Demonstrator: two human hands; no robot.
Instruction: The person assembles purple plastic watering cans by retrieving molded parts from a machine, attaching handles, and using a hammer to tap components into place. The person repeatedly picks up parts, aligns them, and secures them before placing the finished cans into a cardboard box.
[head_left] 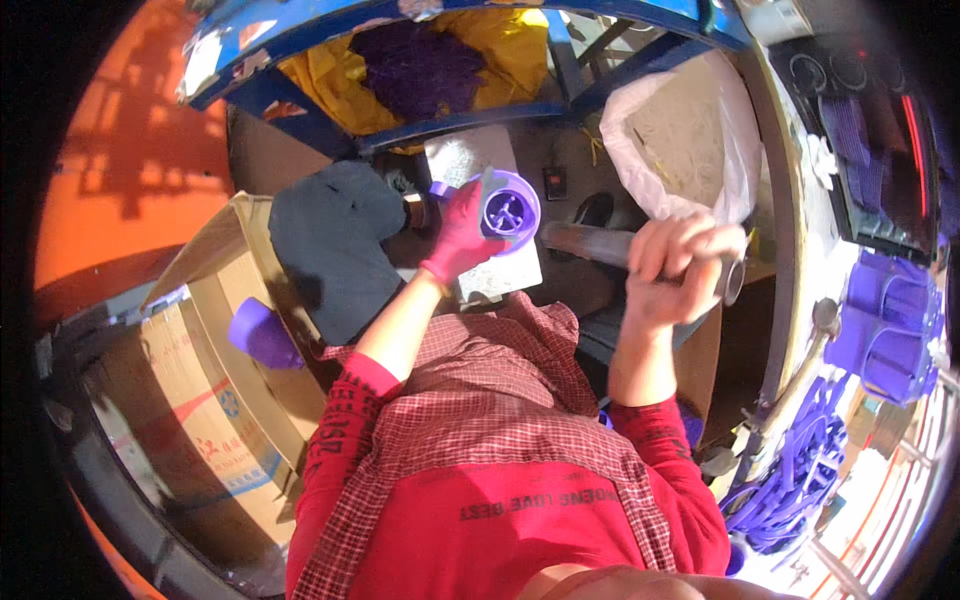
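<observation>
In the blue crate (pixel 300 95) — purple scraps (pixel 418 68).

Open gap between cardboard box (pixel 215 400) and white sack (pixel 690 140) — blue frame (pixel 450 115) barring beyond.

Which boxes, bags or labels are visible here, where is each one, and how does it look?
Cardboard box: at the person's left, brown, open flaps, red and blue printing.
White plastic bag: upper right, above the right hand, open and crumpled.
Small dark label: right of the purple part held in the gloved left hand.
</observation>
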